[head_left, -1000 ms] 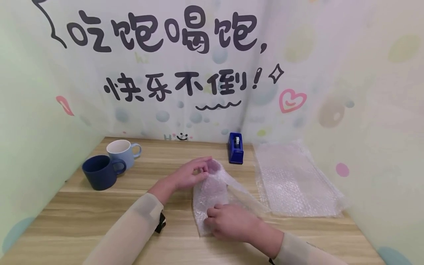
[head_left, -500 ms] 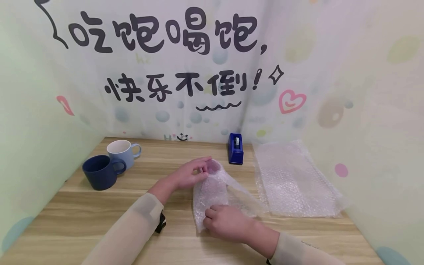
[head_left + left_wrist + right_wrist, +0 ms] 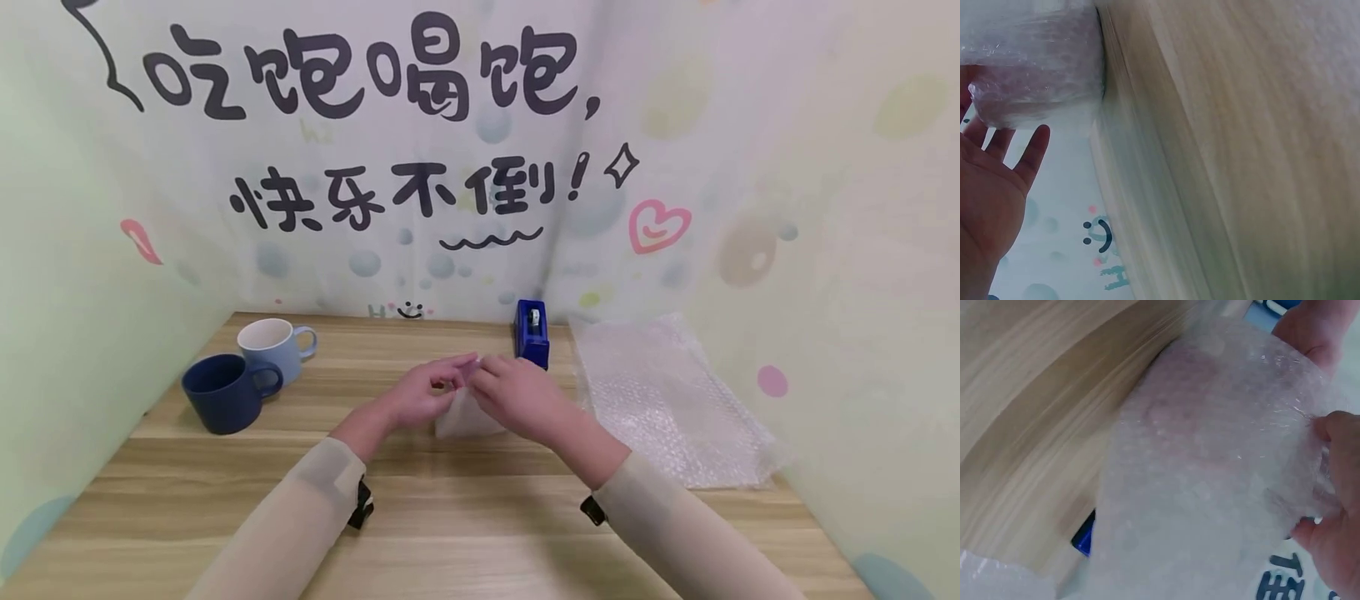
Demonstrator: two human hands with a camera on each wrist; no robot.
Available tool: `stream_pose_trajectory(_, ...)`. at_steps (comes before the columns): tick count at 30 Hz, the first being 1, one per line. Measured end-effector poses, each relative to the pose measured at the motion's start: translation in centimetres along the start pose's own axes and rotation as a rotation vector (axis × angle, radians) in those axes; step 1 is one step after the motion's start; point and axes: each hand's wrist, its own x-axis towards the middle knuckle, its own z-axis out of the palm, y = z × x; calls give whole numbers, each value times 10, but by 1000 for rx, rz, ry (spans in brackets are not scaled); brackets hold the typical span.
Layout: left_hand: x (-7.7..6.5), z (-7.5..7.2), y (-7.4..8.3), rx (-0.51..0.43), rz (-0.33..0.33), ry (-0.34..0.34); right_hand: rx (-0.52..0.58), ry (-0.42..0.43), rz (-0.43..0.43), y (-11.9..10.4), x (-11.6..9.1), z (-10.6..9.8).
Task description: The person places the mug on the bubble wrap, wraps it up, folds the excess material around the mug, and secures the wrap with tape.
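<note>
A pinkish, cup-like thing [image 3: 1179, 394] shows through the bubble wrap [image 3: 467, 421] around it, standing at the middle of the table. My left hand [image 3: 423, 393] holds its top from the left; in the left wrist view several fingers of that hand [image 3: 994, 194] spread out by the end of the wrapped bundle [image 3: 1041, 75]. At the same top edge, my right hand [image 3: 521, 398] pinches the bubble wrap between thumb and fingers. A loose sheet of the wrap [image 3: 1166, 531] stretches wide across the right wrist view. The front of the bundle is partly hidden by the right hand.
At the left stand a dark blue mug [image 3: 222, 396] and a light blue mug [image 3: 272, 354]. Behind the hands is a blue tape dispenser [image 3: 532, 333]. More bubble wrap [image 3: 660, 408] lies flat at the right, by a patterned wall [image 3: 825, 292].
My right hand has moved up and away from the near lower end of the wrap to its top, lifting the flap with it. The left hand stays in place.
</note>
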Motion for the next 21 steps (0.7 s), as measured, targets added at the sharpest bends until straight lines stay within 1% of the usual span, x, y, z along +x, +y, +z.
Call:
stream_pose_trajectory(1, 0, 0, -1, -3, -9, -1, 14, 6, 27, 3, 1, 3)
stream_pose_trajectory(2, 0, -1, -1, -4, -10, -3, 38, -10, 64, 5, 3, 6)
stream_pose_trajectory(4, 0, -1, -3, -22, -19, -4, 73, -37, 110, 7, 5, 9)
stream_pose_trajectory(6, 0, -2, -3, -51, -20, -1, 76, -63, 135, 10, 8, 12)
stream_pose_trajectory(10, -4, -2, -2, -114, -1, -5, 106, -86, 166, 14, 13, 14)
stream_pose_trajectory(13, -5, 0, -2, -114, -6, -18, 140, -100, 192, 16, 15, 16)
stream_pose_trajectory(15, -5, 1, -1, -100, -38, -9, 152, -105, 206, 16, 14, 17)
stream_pose_trajectory(18, -4, 4, 1, -77, -74, 25, 185, -78, 229, 16, 12, 18)
stream_pose_trajectory(19, -4, 4, 2, -77, -83, 39, 198, -53, 233, 16, 10, 18)
stream_pose_trajectory(21, -2, 5, 3, -102, -85, 63, 186, 15, 227, 17, 7, 18)
